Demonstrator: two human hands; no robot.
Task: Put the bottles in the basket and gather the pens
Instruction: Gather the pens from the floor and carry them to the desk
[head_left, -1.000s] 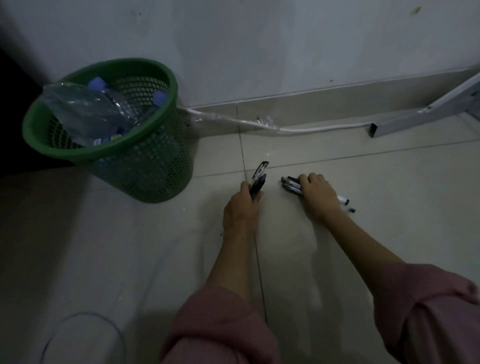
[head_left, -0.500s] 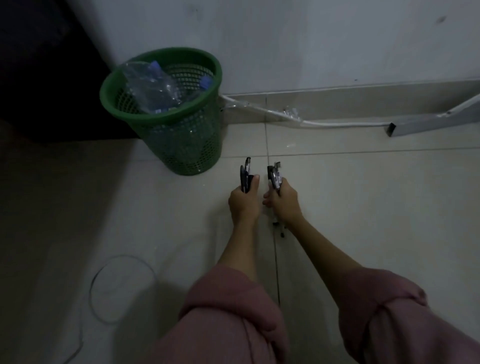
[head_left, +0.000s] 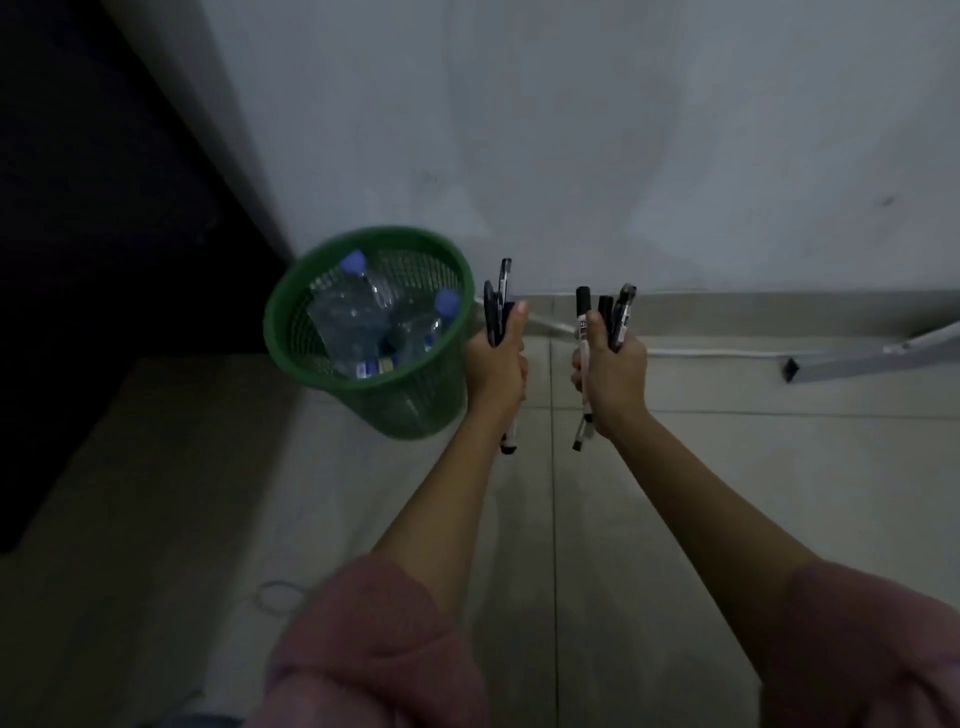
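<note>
A green mesh basket (head_left: 291, 332) stands on the tiled floor by the wall, left of my hands. Clear plastic bottles (head_left: 358, 312) with blue caps lie inside it. My left hand (head_left: 496, 364) is closed around a bunch of dark pens (head_left: 496, 304), held upright well above the floor. Beside it, my right hand (head_left: 613, 371) grips another bunch of pens and markers (head_left: 610, 312), also upright. The two hands are a short gap apart, just right of the basket's rim. The lower pen ends stick out under both fists.
A white wall rises behind the basket, with a dark opening (head_left: 104, 208) at the left. A white cable (head_left: 717, 353) runs along the baseboard. A grey metal leg (head_left: 872, 358) lies on the floor at the right. A thin wire loop (head_left: 278, 597) lies near my left sleeve.
Both hands have risen from the floor with their pens, now upright and side by side. The view has pulled back and up, so the basket sits closer to my left hand.
</note>
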